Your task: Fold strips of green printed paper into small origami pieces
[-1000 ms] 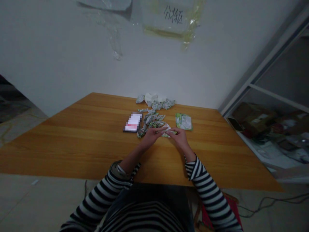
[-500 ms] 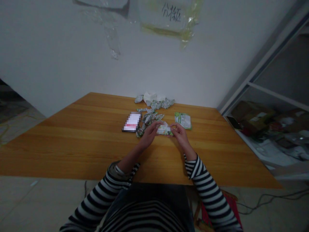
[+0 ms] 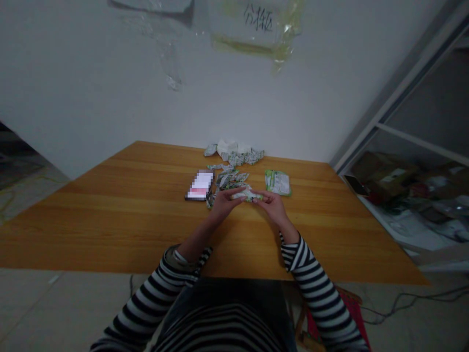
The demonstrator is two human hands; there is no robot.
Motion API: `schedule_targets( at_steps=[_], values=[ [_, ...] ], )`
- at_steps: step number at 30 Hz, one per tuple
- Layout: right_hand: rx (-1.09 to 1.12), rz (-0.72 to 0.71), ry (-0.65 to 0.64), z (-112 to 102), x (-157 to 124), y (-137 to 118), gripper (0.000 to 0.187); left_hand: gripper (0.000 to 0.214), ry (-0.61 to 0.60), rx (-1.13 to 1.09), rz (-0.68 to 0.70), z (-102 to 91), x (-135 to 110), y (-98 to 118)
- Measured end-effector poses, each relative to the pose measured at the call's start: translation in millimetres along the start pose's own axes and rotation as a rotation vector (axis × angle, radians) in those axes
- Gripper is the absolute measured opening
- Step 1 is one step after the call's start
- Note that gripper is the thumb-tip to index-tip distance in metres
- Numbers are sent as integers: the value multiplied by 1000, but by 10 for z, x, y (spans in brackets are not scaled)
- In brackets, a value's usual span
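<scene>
A small white-and-green printed packet (image 3: 247, 194) is stretched between my two hands over the middle of the table. My left hand (image 3: 224, 204) pinches its left end between thumb and fingers. At the right end, the thumb and fingertips of my right hand (image 3: 273, 205) grip it. Just beyond my left hand lies a heap of crumpled, printed wrappers (image 3: 230, 176), partly covered by the hand. A flat green-and-white packet (image 3: 279, 183) rests beyond my right hand.
On the wooden table (image 3: 146, 225), a phone (image 3: 200, 186) with a blurred-out screen lies left of the wrappers. More crumpled wrappers (image 3: 240, 154) sit by the wall. To the right, a shelf holds boxes (image 3: 388, 171) and clutter. A red stool (image 3: 351, 313) stands below the table.
The packet has been folded or squeezed narrower from its flatter, wider shape. My left fingers have shifted over it, and my right fingers have closed in along its end.
</scene>
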State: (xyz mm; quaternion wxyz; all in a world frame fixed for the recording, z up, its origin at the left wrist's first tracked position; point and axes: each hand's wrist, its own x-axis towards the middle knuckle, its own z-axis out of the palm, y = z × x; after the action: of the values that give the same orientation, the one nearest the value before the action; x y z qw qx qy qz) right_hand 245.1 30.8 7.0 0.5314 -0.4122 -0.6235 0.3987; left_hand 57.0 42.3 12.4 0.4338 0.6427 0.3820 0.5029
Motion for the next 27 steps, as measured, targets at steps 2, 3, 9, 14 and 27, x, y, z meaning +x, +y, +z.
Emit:
schedule_targets(
  at_steps=[2,3,9,14,27],
  values=[
    [-30,-11,24,-12,4,35,36,45,1,36,0,-7,-2,-9],
    [-44,-15,36,-20,3,46,32,40,4,58,3,-8,-3,-15],
    [-170,-46,147,-43,-22,21,12,14,60,180,90,-6,-1,-6],
    [-128,-39,163,9,18,33,20,17,-106,274,141,9,-67,62],
    [36,74,-36,-8,19,28,42,50,-336,6,41,140,-121,85]
  ],
)
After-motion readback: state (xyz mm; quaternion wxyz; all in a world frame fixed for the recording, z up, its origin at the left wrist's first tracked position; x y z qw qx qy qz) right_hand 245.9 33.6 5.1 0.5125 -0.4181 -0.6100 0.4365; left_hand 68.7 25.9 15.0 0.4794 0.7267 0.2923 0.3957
